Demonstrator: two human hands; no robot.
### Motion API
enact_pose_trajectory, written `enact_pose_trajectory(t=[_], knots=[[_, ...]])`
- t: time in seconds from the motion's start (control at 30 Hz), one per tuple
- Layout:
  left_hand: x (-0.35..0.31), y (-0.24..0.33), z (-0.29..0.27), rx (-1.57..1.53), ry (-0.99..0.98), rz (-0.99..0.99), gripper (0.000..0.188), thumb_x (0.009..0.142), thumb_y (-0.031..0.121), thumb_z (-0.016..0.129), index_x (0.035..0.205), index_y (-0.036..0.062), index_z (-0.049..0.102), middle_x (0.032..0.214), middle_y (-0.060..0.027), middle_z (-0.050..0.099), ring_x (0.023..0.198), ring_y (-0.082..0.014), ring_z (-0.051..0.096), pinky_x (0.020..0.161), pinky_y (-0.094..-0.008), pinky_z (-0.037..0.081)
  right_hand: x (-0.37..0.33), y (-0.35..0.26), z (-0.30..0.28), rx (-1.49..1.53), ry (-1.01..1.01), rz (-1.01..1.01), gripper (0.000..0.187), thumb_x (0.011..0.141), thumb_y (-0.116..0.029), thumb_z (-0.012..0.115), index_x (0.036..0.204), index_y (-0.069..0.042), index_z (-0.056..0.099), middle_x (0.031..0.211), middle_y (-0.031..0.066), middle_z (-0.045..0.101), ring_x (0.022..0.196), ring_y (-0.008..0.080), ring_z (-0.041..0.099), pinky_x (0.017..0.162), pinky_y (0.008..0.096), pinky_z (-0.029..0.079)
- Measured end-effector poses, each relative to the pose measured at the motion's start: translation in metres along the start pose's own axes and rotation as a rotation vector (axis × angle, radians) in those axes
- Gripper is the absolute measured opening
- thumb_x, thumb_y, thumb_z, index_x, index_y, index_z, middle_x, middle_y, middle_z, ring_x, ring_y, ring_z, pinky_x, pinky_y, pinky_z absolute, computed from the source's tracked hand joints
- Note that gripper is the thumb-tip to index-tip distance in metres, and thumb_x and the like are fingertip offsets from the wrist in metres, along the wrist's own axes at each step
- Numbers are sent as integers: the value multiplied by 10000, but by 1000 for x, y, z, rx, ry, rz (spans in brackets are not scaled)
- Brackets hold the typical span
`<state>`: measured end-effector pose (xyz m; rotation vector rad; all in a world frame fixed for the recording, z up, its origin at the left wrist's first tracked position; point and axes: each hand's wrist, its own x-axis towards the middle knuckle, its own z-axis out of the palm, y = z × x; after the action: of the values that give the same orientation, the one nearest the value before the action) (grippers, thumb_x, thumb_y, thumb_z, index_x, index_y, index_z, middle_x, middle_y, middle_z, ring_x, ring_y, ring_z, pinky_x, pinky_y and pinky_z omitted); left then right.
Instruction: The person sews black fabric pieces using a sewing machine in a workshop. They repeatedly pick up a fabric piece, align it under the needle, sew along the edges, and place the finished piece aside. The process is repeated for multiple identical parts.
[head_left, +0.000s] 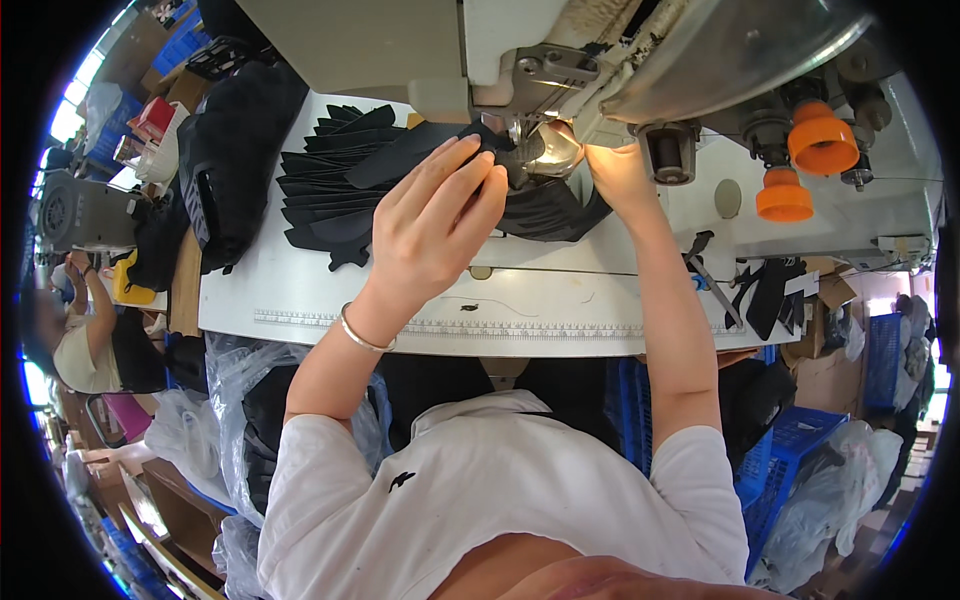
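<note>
My left hand [430, 220], a bracelet on its wrist, has its fingers closed at the edge of a black cut piece [485, 135] beside the needle area of a sewing machine [545, 75]. My right hand [622, 182] reaches up to the right side of the lit machine head; its fingertips are hidden by machine parts. Left of my left hand, a fanned stack of black cut pieces [325, 190] lies on the white table [300, 290]. More black pieces [553, 212] hang in a curved bunch below the machine head, between my hands.
Orange cup-shaped machine parts [822, 140] are at upper right. Scissors [715, 285] and black strips [770, 295] lie near the table's right end. A ruler strip [480, 328] runs along the near edge. Blue crates [790, 450] and plastic bags stand below. Another person [95, 340] sits far left.
</note>
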<state>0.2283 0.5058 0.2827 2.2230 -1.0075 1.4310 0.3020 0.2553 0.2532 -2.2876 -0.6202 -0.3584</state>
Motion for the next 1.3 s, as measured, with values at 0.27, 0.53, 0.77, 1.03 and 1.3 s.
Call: enact_pose_trajectory(t=[0.27, 0.53, 0.77, 1.03, 1.3], knots=[[-6, -9, 8, -31, 40, 34, 172, 753, -4, 762, 917, 1, 713, 993, -112, 693, 1061, -314, 744, 894, -413, 680, 5, -7, 12, 214, 296, -263, 36, 923, -36, 702, 933, -6, 718, 777, 15, 679, 706, 112, 584, 654, 302, 472], [7, -37, -23, -255, -126, -55, 111, 846, 49, 798, 955, 48, 780, 934, -64, 775, 1025, -261, 772, 872, -423, 618, -20, -32, 16, 110, 450, -89, 90, 859, 22, 666, 926, -22, 708, 1015, 111, 653, 931, 281, 596, 811, 397, 467], [-9, -100, -6, -108, -518, -128, 443, 873, 55, 720, 1315, 89, 698, 1258, -121, 701, 1206, -357, 619, 1031, -470, 486, -64, -94, 51, -50, 493, -276, 292, 942, -91, 695, 1233, -106, 702, 1163, 66, 679, 1124, 252, 620, 1074, 453, 394], [-10, -30, -11, -169, -159, 106, 324, 851, 121, 724, 1157, 32, 779, 1247, -101, 759, 1254, -340, 685, 1136, -507, 515, -63, -113, 25, -187, 399, -78, 334, 970, -101, 702, 1302, -139, 720, 762, -13, 576, 790, 183, 591, 895, 402, 398], [-8, -5, 5, -152, -39, 28, 357, 769, 70, 743, 1117, -9, 765, 1139, -114, 727, 1139, -304, 719, 990, -433, 642, -59, -101, 12, 148, 280, 112, 356, 983, -117, 697, 1336, -136, 738, 760, 43, 584, 703, 200, 539, 688, 344, 440]])
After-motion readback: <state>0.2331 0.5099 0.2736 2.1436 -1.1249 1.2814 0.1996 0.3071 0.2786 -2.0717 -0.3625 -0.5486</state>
